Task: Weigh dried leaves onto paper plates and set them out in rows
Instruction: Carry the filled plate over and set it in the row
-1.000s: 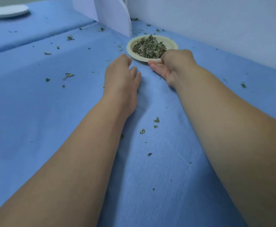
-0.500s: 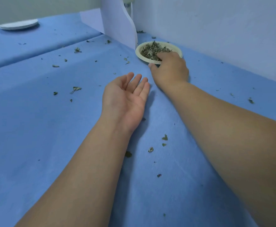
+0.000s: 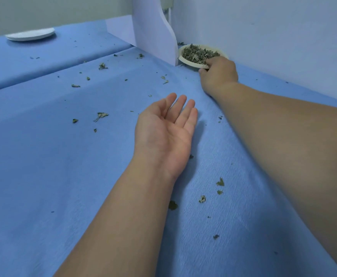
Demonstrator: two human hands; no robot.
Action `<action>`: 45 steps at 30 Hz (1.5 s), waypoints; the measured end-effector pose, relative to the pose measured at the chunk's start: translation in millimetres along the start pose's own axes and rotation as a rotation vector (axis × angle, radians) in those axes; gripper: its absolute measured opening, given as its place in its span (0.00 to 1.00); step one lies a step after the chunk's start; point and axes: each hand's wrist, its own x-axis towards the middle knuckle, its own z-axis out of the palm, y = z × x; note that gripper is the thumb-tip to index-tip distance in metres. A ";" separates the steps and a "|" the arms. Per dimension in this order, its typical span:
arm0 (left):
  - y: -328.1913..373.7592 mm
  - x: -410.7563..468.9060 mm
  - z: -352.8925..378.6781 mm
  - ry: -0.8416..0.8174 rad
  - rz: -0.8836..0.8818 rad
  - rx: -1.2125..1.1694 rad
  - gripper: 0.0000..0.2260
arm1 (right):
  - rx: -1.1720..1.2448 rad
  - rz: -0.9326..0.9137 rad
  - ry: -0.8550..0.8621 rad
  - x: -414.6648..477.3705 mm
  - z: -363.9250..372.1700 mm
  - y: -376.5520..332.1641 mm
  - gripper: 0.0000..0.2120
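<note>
A cream paper plate (image 3: 185, 61) heaped with dried green leaves (image 3: 198, 53) sits in the far corner, between a white upright panel and the wall. My right hand (image 3: 218, 75) grips the plate's near rim, fingers over the edge and thumb below it. My left hand (image 3: 166, 129) lies palm up on the blue cloth in the middle of the view, fingers straight and holding nothing.
A white upright panel (image 3: 153, 31) stands just left of the plate, with the pale wall (image 3: 283, 37) behind it. A stack of empty white plates (image 3: 30, 34) sits far left. Loose leaf bits (image 3: 100, 115) are scattered over the blue cloth (image 3: 43, 166).
My right hand has pushed the plate away into the corner beside the panel. My left hand turned from palm down to palm up and drew back from the plate.
</note>
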 end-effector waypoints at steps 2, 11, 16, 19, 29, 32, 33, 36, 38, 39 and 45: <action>-0.9 -1.2 0.2 -0.011 -0.001 0.026 0.16 | -0.042 -0.036 0.013 -2.7 0.7 -0.2 0.20; -19.4 -5.0 7.3 -0.052 0.231 0.591 0.14 | -0.030 -0.063 -0.068 -61.9 -22.4 13.6 0.31; -32.9 -12.3 8.7 -0.087 0.418 0.995 0.19 | 0.148 -0.122 -0.068 -138.6 -53.7 17.9 0.28; -46.5 -38.3 16.8 -0.049 0.446 1.201 0.22 | 0.217 -0.140 -0.072 -189.6 -79.0 24.3 0.27; -114.9 -212.1 46.6 -0.112 0.480 0.890 0.20 | 0.584 -0.117 0.177 -345.1 -211.4 40.0 0.14; -145.8 -279.6 40.6 -0.131 0.503 0.886 0.17 | 0.575 -0.122 0.177 -404.1 -254.4 53.1 0.16; -157.7 -304.5 36.5 -0.131 0.501 0.880 0.16 | 0.574 -0.116 0.174 -428.4 -266.6 61.1 0.17; -195.1 -381.8 21.9 -0.196 0.475 0.872 0.16 | 0.588 -0.088 0.208 -508.4 -302.2 87.3 0.19; -223.3 -429.7 15.4 -0.255 0.436 0.902 0.16 | 0.566 -0.044 0.231 -562.6 -329.1 110.2 0.19; -238.9 -451.0 12.8 -0.288 0.415 0.913 0.16 | 0.546 -0.027 0.244 -589.1 -344.1 122.8 0.19; -323.8 -546.5 19.7 -0.535 0.463 1.126 0.15 | 0.417 0.031 0.337 -711.5 -436.2 200.5 0.20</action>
